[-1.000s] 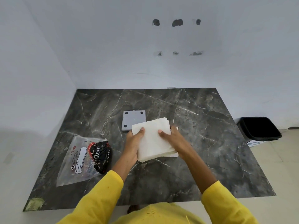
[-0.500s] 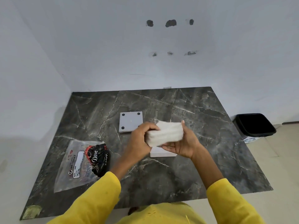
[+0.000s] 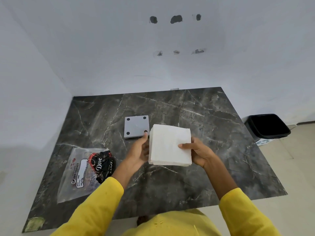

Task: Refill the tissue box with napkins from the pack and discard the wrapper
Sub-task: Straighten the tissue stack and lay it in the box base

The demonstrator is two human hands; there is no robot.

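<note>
white napkin stack (image 3: 170, 145) clasped by both hands; grey plate (image 3: 136, 126) behind, wrapper (image 3: 81, 172) left.

Even soft light, perhaps slight blur

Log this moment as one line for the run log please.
both hands: right hand and left hand hold napkin stack | wrapper on table | bin on floor

The clear plastic wrapper (image 3: 81, 174) lying on the dark marble table (image 3: 187, 176) is showing "BIG TISSUES" printed beside a round logo; the smaller lines on its white label are staying too blurred to read. The black and red crumpled packet (image 3: 102, 165) inside it is displaying "Dove" in white script.
</note>
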